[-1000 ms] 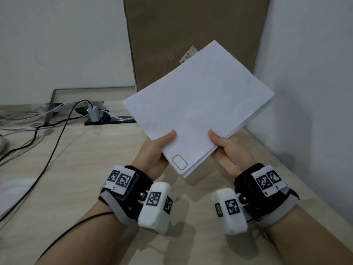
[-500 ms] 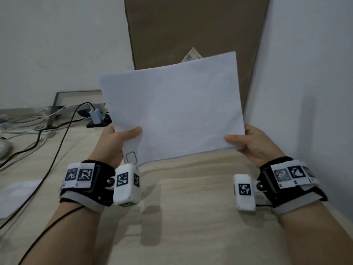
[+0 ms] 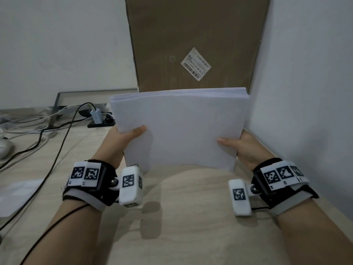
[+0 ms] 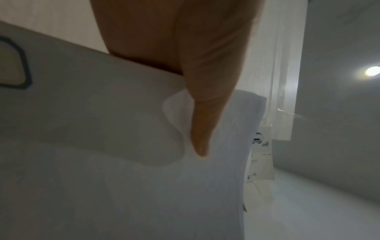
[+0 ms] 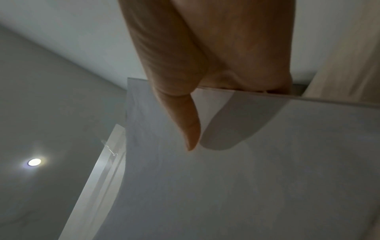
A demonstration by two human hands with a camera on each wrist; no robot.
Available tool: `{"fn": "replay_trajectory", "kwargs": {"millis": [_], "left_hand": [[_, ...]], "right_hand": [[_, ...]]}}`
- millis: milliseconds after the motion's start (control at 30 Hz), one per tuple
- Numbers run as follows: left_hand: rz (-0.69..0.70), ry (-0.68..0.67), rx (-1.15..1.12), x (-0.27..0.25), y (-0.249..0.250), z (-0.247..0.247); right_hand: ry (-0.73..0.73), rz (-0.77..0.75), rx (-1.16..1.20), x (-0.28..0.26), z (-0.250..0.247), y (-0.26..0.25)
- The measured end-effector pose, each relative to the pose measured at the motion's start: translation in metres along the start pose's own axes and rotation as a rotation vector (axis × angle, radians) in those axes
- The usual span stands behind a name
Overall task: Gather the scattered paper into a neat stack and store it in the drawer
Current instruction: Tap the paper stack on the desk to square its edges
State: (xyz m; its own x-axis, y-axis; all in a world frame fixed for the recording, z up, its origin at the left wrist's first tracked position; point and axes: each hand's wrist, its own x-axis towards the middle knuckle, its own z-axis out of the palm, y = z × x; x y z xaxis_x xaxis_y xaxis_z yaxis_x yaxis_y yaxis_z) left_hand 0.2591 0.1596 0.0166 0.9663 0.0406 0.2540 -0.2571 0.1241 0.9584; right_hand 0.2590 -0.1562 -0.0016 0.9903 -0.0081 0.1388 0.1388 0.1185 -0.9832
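Note:
A stack of white paper [image 3: 181, 127] stands nearly upright over the wooden desk [image 3: 191, 217], long side across, its lower edge close to the desktop. My left hand [image 3: 126, 138] grips its left edge, thumb on the near face. My right hand [image 3: 240, 144] grips the right edge the same way. In the left wrist view my thumb [image 4: 197, 100] presses the paper [image 4: 102, 162]; in the right wrist view my thumb [image 5: 185, 113] lies on the sheet [image 5: 246, 178]. My other fingers are hidden behind the stack. No drawer is in view.
A tall cardboard box [image 3: 196, 41] leans on the wall behind the stack. A white wall [image 3: 305, 92] closes the right side. Cables [image 3: 57, 134], a small adapter [image 3: 96, 116] and a metal frame [image 3: 57, 104] lie at the left. Another white sheet [image 3: 17, 194] lies at the desk's left edge.
The stack turned from a diagonal tilt to square and upright, and has come down toward the desk. My hands slid apart to its left and right edges.

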Motion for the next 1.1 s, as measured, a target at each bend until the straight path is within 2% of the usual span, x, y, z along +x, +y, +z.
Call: {"fn": "replay_trajectory", "kwargs": {"millis": [133,233,300,400,467,533,600,800,967,1100], "left_hand": [[0.035,0.032,0.001,0.000,-0.001,0.003],[0.002,0.128,-0.053,-0.003,-0.002,0.010],[0.004,0.137,-0.072,-0.004,0.000,0.013],[0.028,0.105,-0.071,-0.002,0.003,0.008],[0.028,0.017,-0.016,0.000,0.000,0.000],[-0.019,-0.059,0.044,0.001,-0.006,-0.007],[-0.059,-0.079,0.060,0.002,-0.012,-0.010],[-0.047,0.100,0.071,0.006,-0.025,-0.002],[-0.060,0.171,0.071,0.009,-0.028,0.000],[-0.057,0.221,0.083,0.009,-0.029,0.005]], "right_hand": [[0.012,-0.037,-0.009,0.002,0.001,0.002],[0.088,-0.078,-0.046,0.002,0.005,0.005],[0.133,-0.114,-0.053,0.003,0.006,0.005],[0.068,-0.115,-0.034,0.000,0.003,0.002],[-0.004,-0.081,-0.031,-0.002,0.002,0.000],[-0.061,-0.056,-0.032,-0.002,0.001,0.000],[-0.073,-0.048,-0.046,-0.004,0.001,-0.002],[-0.086,-0.028,-0.138,-0.006,-0.001,0.001],[0.034,-0.042,-0.143,-0.005,-0.001,0.001],[0.152,-0.036,-0.012,-0.006,0.004,0.001]]}}
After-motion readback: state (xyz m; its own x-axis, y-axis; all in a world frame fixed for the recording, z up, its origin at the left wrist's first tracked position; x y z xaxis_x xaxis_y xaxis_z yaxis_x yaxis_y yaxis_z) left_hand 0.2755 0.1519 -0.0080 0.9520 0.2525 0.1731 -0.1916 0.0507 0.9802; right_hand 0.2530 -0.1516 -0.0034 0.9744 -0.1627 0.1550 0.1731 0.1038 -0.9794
